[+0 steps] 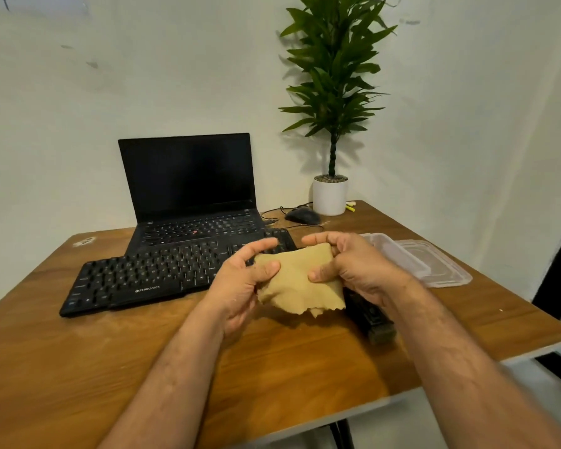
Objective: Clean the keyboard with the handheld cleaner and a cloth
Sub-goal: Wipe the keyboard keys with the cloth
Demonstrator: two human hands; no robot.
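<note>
Bare table (78,367) nearside; keyboard (149,273) beyond

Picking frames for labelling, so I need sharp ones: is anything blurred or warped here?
Head view: the keyboard and cloth read sharp; the black cleaner under the right hand is smeared; wide-angle bending curves the table edges.

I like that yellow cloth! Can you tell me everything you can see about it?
The cloth is tan-yellow, soft and thin-looking, with a zigzag-cut bottom edge. It is bunched and folded, held up above the wooden table, not lying on it. The left hand pinches its left side and the right hand grips its right side with thumb and fingers. It hangs in front of the black keyboard's right end.
</note>
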